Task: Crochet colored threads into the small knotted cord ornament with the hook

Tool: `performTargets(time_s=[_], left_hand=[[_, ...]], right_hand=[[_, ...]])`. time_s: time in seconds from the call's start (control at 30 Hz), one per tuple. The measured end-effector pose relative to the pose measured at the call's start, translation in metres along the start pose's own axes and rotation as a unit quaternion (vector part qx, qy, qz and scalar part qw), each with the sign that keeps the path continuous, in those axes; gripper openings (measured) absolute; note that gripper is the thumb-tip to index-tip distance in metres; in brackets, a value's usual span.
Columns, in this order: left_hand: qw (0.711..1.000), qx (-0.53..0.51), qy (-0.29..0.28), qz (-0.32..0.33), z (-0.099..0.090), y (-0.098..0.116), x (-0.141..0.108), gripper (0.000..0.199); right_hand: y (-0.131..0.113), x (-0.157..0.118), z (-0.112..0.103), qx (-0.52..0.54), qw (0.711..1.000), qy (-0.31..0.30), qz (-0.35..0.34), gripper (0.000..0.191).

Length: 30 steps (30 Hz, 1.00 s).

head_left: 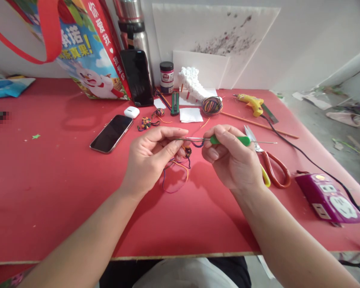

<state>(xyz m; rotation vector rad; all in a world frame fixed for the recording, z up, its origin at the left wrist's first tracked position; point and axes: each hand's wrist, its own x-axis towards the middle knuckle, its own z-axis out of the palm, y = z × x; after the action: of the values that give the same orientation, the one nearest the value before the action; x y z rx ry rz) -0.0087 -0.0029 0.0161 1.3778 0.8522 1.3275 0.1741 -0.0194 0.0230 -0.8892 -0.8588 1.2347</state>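
My right hand [232, 156] is closed round the green handle of a crochet hook [243, 140], whose metal shaft points left. At the shaft's tip, my left hand [153, 154] pinches multicoloured yarn between thumb and fingers. A dark strand sags between the two hands. Below my left fingers hangs a small dark and orange yarn piece [187, 151], partly hidden by them. Loose yarn [176, 191] in pink, orange and blue loops down over the red table [78, 208].
A yarn ball [212, 105], white paper [191, 115] and a green cutter [175, 104] lie beyond my hands. Scissors [276, 168], a yellow glue gun [250, 103] and a purple box [330, 198] are right. A phone [111, 134] and earbud case [131, 112] lie left.
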Motion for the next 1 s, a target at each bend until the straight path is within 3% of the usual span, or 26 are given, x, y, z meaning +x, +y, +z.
performTargets(time_s=[0.17,0.4,0.7,0.87,1.0], left_hand=[[1.0,0.003,0.004,0.012,0.003,0.001,0.001,0.018],[1.0,0.003,-0.02,0.002,0.006,0.007,0.0,0.011],[0.998,-0.035,-0.023,-0.04,0.005,0.006,0.0,0.014],[0.987,-0.097,-0.023,-0.13,0.005,0.008,0.003,0.015],[0.966,-0.156,-0.049,-0.201,0.006,0.009,0.006,0.027]], right_hand=[[0.002,-0.003,0.0,-0.02,0.999,0.001,-0.044,0.029],[0.007,-0.014,0.002,-0.139,0.976,-0.032,-0.166,0.01],[0.006,-0.014,0.001,-0.267,0.941,-0.098,-0.183,0.011],[0.01,-0.011,-0.001,-0.279,0.936,-0.087,-0.194,0.004],[0.012,-0.01,-0.003,-0.264,0.945,-0.074,-0.177,0.006]])
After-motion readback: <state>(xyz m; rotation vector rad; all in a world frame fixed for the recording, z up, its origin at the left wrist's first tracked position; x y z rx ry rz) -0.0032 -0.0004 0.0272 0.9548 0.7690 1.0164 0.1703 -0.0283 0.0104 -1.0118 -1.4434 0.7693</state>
